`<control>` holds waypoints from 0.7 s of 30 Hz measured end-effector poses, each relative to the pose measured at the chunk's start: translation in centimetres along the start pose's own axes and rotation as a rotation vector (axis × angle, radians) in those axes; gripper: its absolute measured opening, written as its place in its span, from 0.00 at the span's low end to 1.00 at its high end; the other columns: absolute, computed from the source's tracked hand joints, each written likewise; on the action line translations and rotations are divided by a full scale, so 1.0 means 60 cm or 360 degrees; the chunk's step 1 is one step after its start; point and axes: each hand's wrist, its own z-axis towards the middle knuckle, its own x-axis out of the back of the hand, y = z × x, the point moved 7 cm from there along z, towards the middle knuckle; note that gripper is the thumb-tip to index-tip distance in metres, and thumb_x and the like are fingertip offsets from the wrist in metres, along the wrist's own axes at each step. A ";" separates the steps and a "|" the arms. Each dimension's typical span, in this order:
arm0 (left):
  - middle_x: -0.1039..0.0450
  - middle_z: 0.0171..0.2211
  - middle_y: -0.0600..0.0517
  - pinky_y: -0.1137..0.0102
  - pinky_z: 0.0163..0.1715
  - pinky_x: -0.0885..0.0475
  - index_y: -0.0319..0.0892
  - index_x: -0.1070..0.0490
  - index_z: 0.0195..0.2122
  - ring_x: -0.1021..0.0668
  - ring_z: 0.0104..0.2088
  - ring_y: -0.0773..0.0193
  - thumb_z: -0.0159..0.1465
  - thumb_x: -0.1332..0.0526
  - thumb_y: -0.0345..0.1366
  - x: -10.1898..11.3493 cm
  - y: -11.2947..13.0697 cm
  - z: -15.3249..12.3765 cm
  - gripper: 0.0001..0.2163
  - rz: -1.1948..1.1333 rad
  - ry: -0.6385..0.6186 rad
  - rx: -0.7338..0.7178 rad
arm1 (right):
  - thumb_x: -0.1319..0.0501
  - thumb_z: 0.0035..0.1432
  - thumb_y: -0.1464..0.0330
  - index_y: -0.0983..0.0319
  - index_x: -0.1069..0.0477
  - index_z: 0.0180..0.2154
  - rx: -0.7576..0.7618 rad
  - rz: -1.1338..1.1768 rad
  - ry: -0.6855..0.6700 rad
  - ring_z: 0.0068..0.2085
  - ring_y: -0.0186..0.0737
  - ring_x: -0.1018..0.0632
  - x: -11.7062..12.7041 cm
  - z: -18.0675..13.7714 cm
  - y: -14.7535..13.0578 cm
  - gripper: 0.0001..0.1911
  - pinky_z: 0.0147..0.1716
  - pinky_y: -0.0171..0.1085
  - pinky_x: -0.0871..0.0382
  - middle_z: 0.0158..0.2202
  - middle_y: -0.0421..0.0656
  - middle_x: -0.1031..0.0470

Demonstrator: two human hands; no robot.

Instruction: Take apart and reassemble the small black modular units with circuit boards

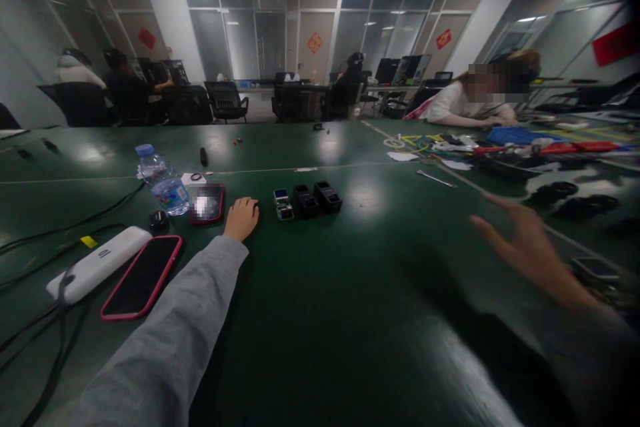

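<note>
Left hand (241, 217) rests on the green worktop (320, 320), grey sleeve (170, 333) running back to the near edge. Its fingers (250, 208) are curled under, knuckles down, nothing seen in them. It lies btwn two things: a red-edged flat item (207, 204) just beside it on the left, and a small module w/ a blue top (283, 203) near it on the right, not touching. Past the module, in the same row, sit two black boxes (316, 199), close together.

Right hand (525, 247) hovers over the right side of the worktop, blurred, fingers (487, 230) spread wide, holding nothing. Dark round parts (575, 200) lie beyond it twd the right edge.

Left side of the worktop: a water bottle (163, 180) w/ blue cap, tilted, a small black round thing (159, 220) at its foot, a phone in a pink case (143, 275) face up, a white power bank (97, 262) just beside the phone, and black cables (50, 233) trailing to the left edge.

Far right corner: a co-worker in white (460, 103) leans over a clutter of wires and coloured bits (500, 143); a thin metal tool (436, 178) lies near it. More people sit on chairs beyond the far edge.
</note>
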 end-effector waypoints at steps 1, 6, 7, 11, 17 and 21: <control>0.33 0.54 0.43 0.58 0.53 0.33 0.41 0.32 0.53 0.32 0.55 0.55 0.68 0.51 0.38 0.000 0.000 0.000 0.16 0.0003 0.0000 0.0005 | 0.49 0.59 0.42 0.58 0.39 0.60 0.0095 0.0101 -0.0101 0.55 0.54 0.33 -0.050 0.015 -0.049 0.37 0.53 0.53 0.41 0.53 0.58 0.33; 0.33 0.54 0.44 0.58 0.53 0.34 0.42 0.32 0.52 0.32 0.55 0.55 0.68 0.51 0.38 -0.003 -0.003 0.001 0.16 0.0026 0.0021 0.0037 | 0.39 0.56 0.61 0.56 0.48 0.64 0.0338 0.0099 -0.0677 0.62 0.62 0.43 -0.304 0.046 -0.266 0.36 0.55 0.59 0.41 0.63 0.54 0.50; 0.33 0.54 0.44 0.58 0.54 0.34 0.42 0.32 0.52 0.32 0.55 0.55 0.68 0.51 0.38 -0.003 -0.003 0.001 0.16 0.0020 0.0028 0.0036 | 0.36 0.54 0.64 0.56 0.49 0.64 0.0353 0.0086 -0.0756 0.62 0.65 0.45 -0.338 0.048 -0.288 0.40 0.55 0.60 0.42 0.65 0.54 0.54; 0.33 0.55 0.43 0.58 0.53 0.34 0.41 0.32 0.52 0.32 0.56 0.55 0.68 0.51 0.38 -0.001 -0.003 0.000 0.16 -0.0015 0.0045 0.0032 | 0.36 0.52 0.68 0.55 0.46 0.62 0.0237 0.0119 -0.0767 0.60 0.63 0.41 -0.398 0.064 -0.307 0.37 0.53 0.59 0.39 0.63 0.54 0.53; 0.34 0.56 0.43 0.57 0.54 0.34 0.41 0.32 0.52 0.33 0.56 0.55 0.68 0.51 0.38 0.003 0.000 -0.003 0.16 -0.0024 0.0036 0.0031 | 0.42 0.57 0.64 0.55 0.37 0.56 0.0148 0.0469 -0.0712 0.50 0.49 0.28 -0.363 0.065 -0.231 0.24 0.50 0.50 0.33 0.52 0.48 0.36; 0.34 0.56 0.43 0.57 0.54 0.34 0.41 0.32 0.53 0.33 0.57 0.55 0.68 0.51 0.38 0.002 0.001 -0.003 0.16 -0.0046 0.0020 0.0027 | 0.38 0.52 0.55 0.56 0.33 0.54 0.0146 0.0442 -0.0652 0.49 0.53 0.28 -0.232 0.033 -0.072 0.28 0.49 0.51 0.35 0.50 0.52 0.31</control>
